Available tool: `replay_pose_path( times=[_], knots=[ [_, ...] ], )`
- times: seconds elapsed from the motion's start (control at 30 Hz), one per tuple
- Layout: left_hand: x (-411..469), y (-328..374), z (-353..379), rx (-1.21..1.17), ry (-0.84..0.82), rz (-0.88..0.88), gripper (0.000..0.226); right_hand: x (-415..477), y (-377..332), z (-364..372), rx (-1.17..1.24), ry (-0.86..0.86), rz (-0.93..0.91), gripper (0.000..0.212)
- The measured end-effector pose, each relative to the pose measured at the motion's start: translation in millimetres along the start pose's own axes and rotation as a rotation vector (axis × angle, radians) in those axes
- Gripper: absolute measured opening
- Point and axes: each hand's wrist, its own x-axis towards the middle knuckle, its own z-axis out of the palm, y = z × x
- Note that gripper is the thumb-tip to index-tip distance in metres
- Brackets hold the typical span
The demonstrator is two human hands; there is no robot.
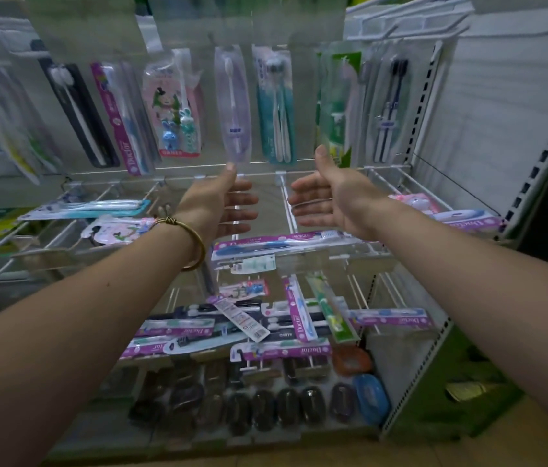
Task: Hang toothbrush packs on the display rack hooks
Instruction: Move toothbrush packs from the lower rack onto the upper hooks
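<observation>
Over the middle tier of the display rack, both hands were stretched forward with palms facing each other and nothing between them. The left hand, a bracelet on its wrist, had its fingers straight and relaxed. Its thumb tip sat just under the bottom edge of a hanging lilac pack; whether it touched could not be told. The right hand was equally wide and empty.

Along the top row, packs already hung from their hooks, the lilac one beside a teal twin pack. Bare wire hooks ran out toward the person between the hands. Just below the hands, at the front edge of that tier, a purple pack with a blue brush lay flat across the wires rather than hanging. On the shelf beneath, a pile of packs lay loose, with soap cases along the front edge lower down.

The step in hand looked like the gap between hangings, since no pack was held. The next move likely called for picking up one pack, probably the near purple one. Its hang hole at the top of the card would then need finding and threading onto the tip of a bare hook.
</observation>
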Motion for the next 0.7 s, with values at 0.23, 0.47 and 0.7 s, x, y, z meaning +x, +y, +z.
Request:
replay_pose_path(
  times=[0.23, 0.47, 0.7],
  knots=[
    [-7.4, -1.8, 10.6, 0.030, 0.000, -0.060, 0.040, -16.5, 1.5, -11.1, -0.486, -0.016, -0.135, 0.032],
    [-6.3, -5.0, 14.3, 0.058, 0.031, -0.107, 0.032, -27.0, 8.3, -11.6, -0.975, -0.122, -0.132, 0.023],
    [-20.6, -10.5, 9.7, 0.325, -0.022, 0.108, 0.017, -24.2, 14.0, -6.1, -1.100, -0.114, -0.162, 0.017]
  ],
)
